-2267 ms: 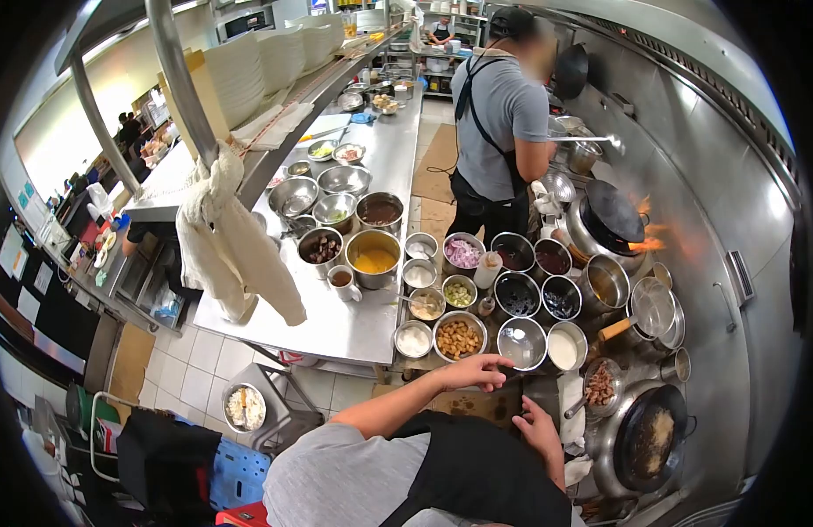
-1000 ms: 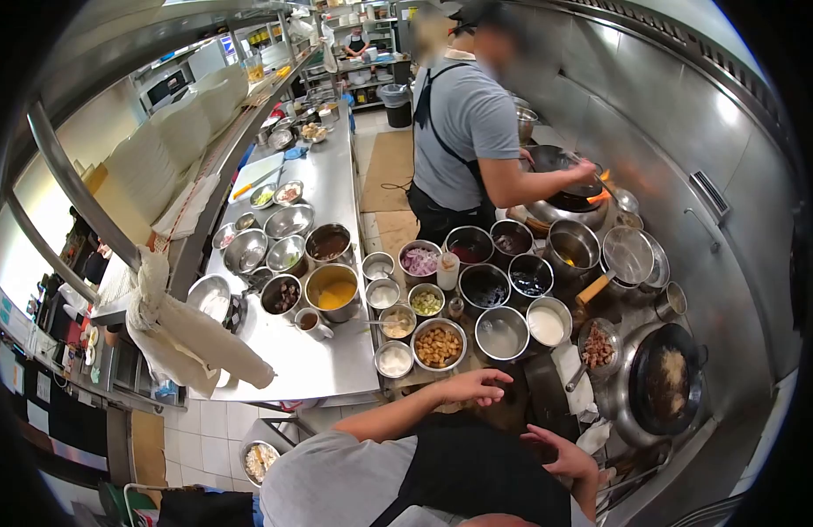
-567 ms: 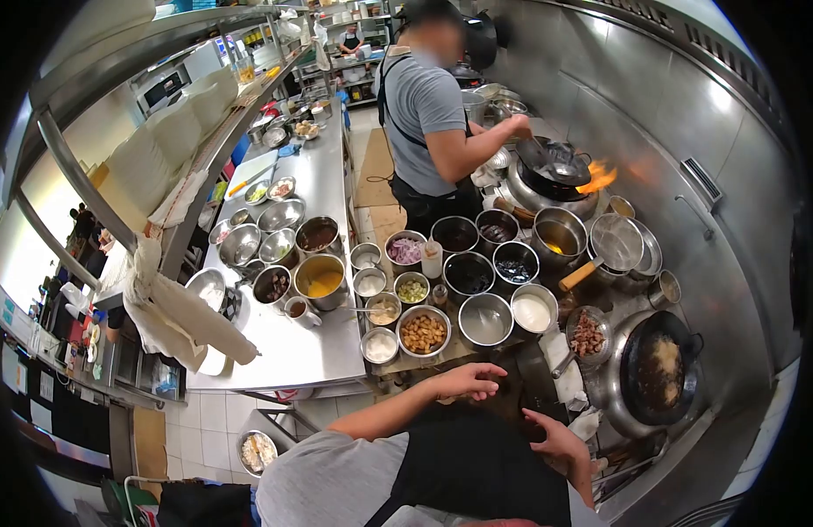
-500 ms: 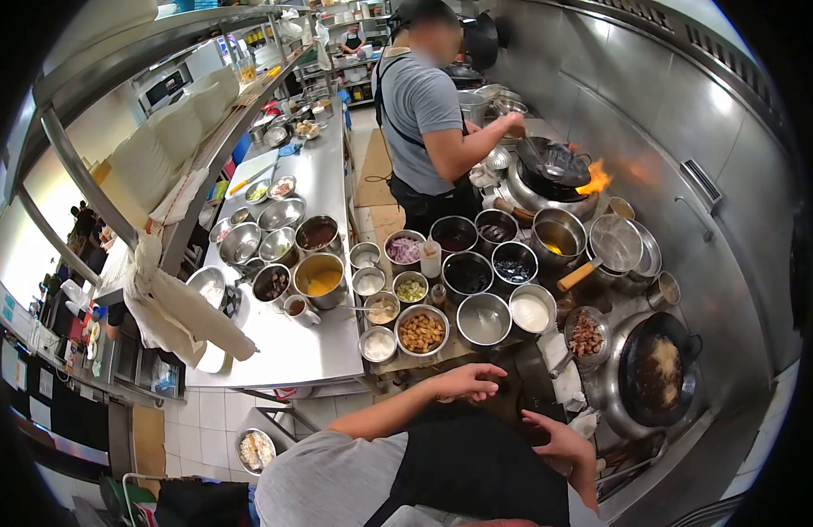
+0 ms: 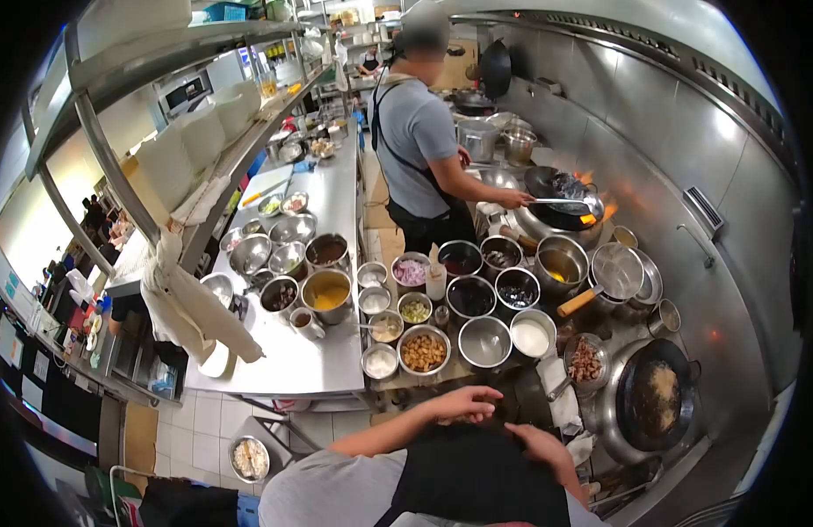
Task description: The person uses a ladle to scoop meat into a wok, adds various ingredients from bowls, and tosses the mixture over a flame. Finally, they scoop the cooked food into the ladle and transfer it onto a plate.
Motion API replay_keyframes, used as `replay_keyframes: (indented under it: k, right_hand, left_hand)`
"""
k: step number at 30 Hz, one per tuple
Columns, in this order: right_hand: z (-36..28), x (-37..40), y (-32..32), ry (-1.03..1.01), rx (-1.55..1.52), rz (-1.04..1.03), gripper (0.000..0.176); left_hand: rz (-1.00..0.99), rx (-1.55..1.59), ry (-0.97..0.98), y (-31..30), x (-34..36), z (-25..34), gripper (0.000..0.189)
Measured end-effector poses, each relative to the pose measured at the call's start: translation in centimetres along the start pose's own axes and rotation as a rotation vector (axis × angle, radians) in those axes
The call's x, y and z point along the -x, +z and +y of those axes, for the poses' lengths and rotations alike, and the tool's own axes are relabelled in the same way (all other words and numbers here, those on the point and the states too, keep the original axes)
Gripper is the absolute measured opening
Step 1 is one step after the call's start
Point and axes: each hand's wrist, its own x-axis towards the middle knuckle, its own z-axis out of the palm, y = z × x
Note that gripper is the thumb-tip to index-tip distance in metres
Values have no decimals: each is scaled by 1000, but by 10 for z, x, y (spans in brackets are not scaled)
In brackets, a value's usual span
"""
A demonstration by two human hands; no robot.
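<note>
My left hand (image 5: 464, 404) hovers in front of my black apron (image 5: 472, 474), empty, its fingers loosely bent and apart. Close by, my right hand (image 5: 540, 444) reaches toward it with fingers extended and nothing visible in them. Beyond my left hand stand a bowl of browned cubed pieces (image 5: 424, 350), an empty-looking steel bowl (image 5: 485, 341) and a pot of white liquid (image 5: 533, 333). On my right side, a strainer of browned meat pieces (image 5: 585, 361) lies beside a wok (image 5: 657, 395) with a pale brown clump in it. Neither hand touches these.
A co-worker (image 5: 419, 132) holds a ladle (image 5: 560, 201) over a flaming wok (image 5: 556, 180). A wooden-handled strainer (image 5: 617, 270) rests on a pot. Several bowls cover the steel counter (image 5: 248, 373) at left, under a shelf (image 5: 239, 123). A bowl of white food (image 5: 249, 458) stands low at left.
My hands have come closer together, and the right one has shifted left. The co-worker's arm has lowered, and the ladle now extends over the wok. My view has tilted slightly.
</note>
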Motion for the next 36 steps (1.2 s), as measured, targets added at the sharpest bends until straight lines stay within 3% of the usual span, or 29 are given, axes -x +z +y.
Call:
replay_keyframes:
  k: [2, 10, 16, 18, 24, 36]
  right_hand:
    - [-16, 10, -20, -47, -40, 2, 89]
    - [-41, -6, -32, -23, 59, -35, 91]
    - [-41, -40, -4, -83, 257, -18, 70]
    - [-40, -48, 1, -4, 229, -2, 67]
    - [-38, -62, 7, -74, 102, 66, 63]
    - [-39, -80, 23, -12, 10, 148, 67]
  left_hand:
    - [23, 35, -9, -4, 6, 2, 51]
    - [56, 81, 8, -16, 15, 2, 51]
    - [33, 103, -4, -26, 20, 5, 52]
    - [36, 107, -8, -33, 20, 4, 52]
    - [35, 76, -15, -51, 25, 5, 53]
    - [-6, 49, -34, -66, 26, 12, 56]
